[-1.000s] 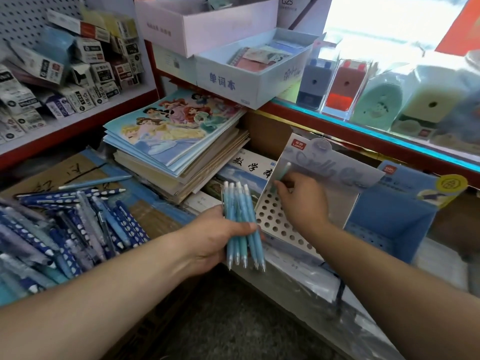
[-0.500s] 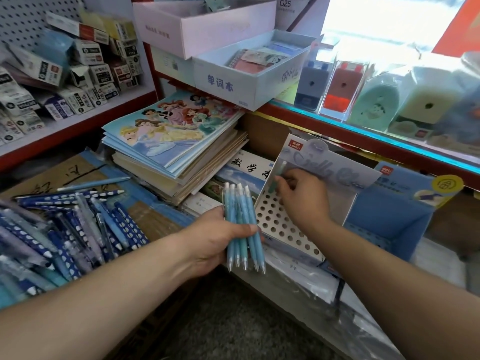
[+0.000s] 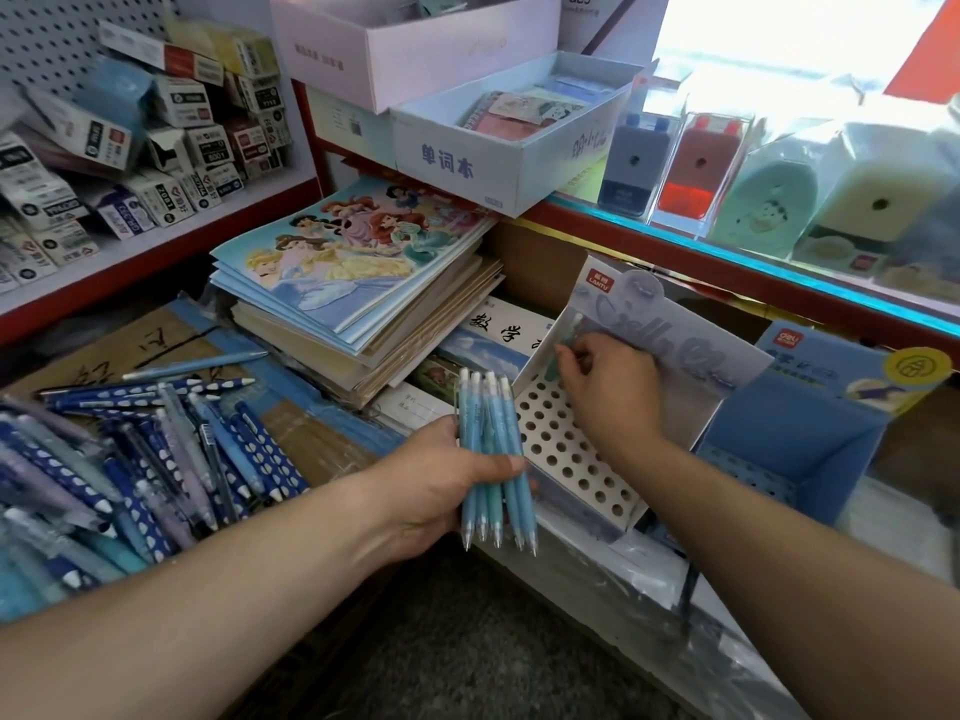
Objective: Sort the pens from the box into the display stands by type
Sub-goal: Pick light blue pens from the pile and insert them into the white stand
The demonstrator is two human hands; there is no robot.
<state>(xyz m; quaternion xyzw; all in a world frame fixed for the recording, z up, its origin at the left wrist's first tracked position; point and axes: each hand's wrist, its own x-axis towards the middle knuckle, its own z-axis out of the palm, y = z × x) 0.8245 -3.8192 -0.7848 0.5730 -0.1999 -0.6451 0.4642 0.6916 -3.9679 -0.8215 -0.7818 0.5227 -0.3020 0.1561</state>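
Pens (image 3: pixel 491 449) in left hand (image 3: pixel 436 485) — just beside stand (image 3: pixel 566 459) edge.

The pale blue cardboard box (image 3: pixel 447 161) at the upper shelf's edge reads "单词本". The white box (image 3: pixel 589 15) behind shows "G25". The white perforated display stand (image 3: pixel 566 449) carries a red "LANTU" tag, the blue cardboard display stand (image 3: pixel 789 433) a red "deli" logo. The white notebook cover (image 3: pixel 498 324) reads "数学".

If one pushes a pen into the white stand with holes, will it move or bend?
The white stand looks like thin cardboard, its visible holes empty, so probably light and apt to slide. Its perforated face may flex slightly.
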